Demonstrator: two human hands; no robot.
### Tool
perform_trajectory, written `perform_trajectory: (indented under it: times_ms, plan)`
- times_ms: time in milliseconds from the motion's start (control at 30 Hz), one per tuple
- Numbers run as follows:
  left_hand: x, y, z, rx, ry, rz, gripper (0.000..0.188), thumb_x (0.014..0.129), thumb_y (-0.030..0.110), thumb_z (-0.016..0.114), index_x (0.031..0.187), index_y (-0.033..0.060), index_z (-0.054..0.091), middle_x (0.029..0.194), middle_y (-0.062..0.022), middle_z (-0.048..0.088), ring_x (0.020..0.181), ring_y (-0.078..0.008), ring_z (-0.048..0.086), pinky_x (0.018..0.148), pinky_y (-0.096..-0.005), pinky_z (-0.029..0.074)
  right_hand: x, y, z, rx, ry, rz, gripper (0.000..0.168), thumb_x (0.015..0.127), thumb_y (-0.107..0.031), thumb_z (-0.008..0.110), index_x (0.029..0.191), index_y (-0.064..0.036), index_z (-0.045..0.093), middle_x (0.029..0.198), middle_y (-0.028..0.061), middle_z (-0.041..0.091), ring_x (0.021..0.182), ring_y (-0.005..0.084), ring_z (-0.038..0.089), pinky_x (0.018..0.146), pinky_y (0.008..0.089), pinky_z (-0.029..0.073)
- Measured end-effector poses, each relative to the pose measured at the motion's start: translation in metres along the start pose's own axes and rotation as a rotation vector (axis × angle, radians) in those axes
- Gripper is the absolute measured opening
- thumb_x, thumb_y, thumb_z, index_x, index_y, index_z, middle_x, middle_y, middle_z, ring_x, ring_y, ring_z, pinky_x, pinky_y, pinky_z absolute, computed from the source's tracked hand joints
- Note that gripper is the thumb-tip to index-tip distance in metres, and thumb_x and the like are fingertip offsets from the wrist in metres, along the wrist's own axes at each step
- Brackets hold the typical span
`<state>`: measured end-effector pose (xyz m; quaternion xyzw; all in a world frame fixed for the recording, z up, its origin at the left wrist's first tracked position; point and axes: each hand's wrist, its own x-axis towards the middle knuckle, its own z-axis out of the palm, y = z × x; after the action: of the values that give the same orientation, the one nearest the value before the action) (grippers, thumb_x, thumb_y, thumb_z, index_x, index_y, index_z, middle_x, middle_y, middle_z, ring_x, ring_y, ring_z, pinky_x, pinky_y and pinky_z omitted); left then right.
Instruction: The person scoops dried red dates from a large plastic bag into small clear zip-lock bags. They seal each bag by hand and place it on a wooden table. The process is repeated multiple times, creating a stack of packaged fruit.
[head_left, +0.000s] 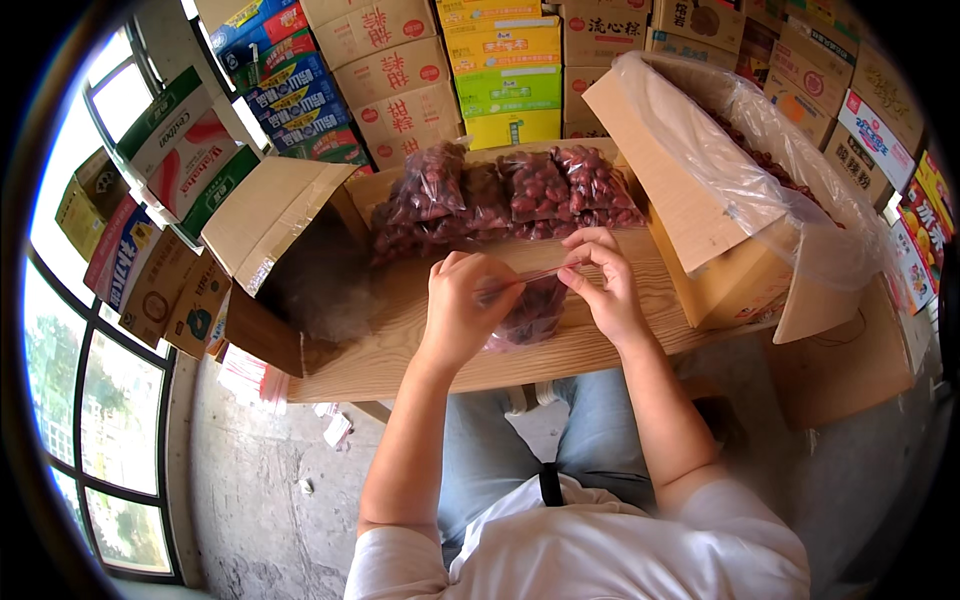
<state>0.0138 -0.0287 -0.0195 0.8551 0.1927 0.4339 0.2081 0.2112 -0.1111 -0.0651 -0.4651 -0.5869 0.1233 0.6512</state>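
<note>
Between my hands a clear zip-lock bag of dark red dates (528, 311) rests on the wooden table (420, 360). My left hand (474, 300) pinches the left end of its red zip strip. At the strip's right end, my right hand (602, 281) holds the edge between thumb and fingers. Whether the strip is fully closed cannot be told. Just beyond lie several filled bags of dates (532, 187), stacked in two layers along the table's far side.
A lined cardboard box of loose dates (772, 161) stands at the right. At the left an open cardboard box (277, 217) lies with its dark inside facing the table. Empty zip-lock bags (255, 379) hang at the left table edge. Stacked cartons (397, 67) rise behind.
</note>
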Motion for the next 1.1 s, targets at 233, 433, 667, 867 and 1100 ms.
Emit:
perform_trajectory:
  times_ms: [233,433,667,867,1100]
  plan:
    - [-0.002,-0.003,-0.001,-0.010,-0.015,-0.029,0.012,0.070,0.011,0.077,0.078,0.0105,0.067,0.080,0.0001,0.068,0.083,-0.0242,0.058,0.084,-0.0381,0.040,0.007,-0.021,0.000,-0.118,0.013,-0.046,0.015,0.078,-0.010,0.075,0.084,-0.003,0.063,0.114,0.0091,0.056,0.109,0.0212,0.053,0.092,0.0326,0.040]
    - [-0.001,-0.001,-0.001,0.007,-0.006,-0.024,0.013,0.070,0.011,0.078,0.077,0.0102,0.067,0.080,-0.0004,0.068,0.081,-0.0248,0.058,0.083,-0.0383,0.040,0.016,-0.030,-0.001,-0.258,-0.127,-0.114,0.014,0.077,-0.007,0.075,0.083,-0.003,0.063,0.113,0.0099,0.057,0.111,0.0261,0.054,0.098,0.0363,0.039]
    - [0.001,0.004,-0.003,0.055,-0.011,0.025,0.013,0.069,0.006,0.077,0.077,0.0067,0.067,0.080,-0.0037,0.068,0.081,-0.0243,0.058,0.080,-0.0365,0.043,0.020,-0.036,-0.002,-0.450,-0.187,-0.151,0.014,0.078,-0.007,0.073,0.081,-0.003,0.060,0.112,0.0098,0.058,0.109,0.0291,0.054,0.098,0.0381,0.040]
    - [-0.001,-0.001,-0.002,0.016,0.001,-0.002,0.013,0.070,0.012,0.078,0.077,0.0107,0.067,0.079,0.0006,0.067,0.082,-0.0236,0.057,0.083,-0.0372,0.040,0.020,-0.044,0.004,-0.425,-0.117,-0.207,0.016,0.076,-0.007,0.074,0.082,-0.003,0.059,0.110,0.0092,0.058,0.107,0.0300,0.054,0.093,0.0397,0.042]
    - [0.000,0.001,-0.003,0.043,-0.010,0.007,0.012,0.071,0.012,0.077,0.078,0.0115,0.068,0.080,0.0012,0.067,0.083,-0.0231,0.058,0.083,-0.0370,0.040,0.021,-0.043,0.009,-0.444,-0.186,-0.172,0.018,0.076,-0.004,0.073,0.082,-0.004,0.057,0.108,0.0086,0.056,0.107,0.0276,0.053,0.095,0.0374,0.040]
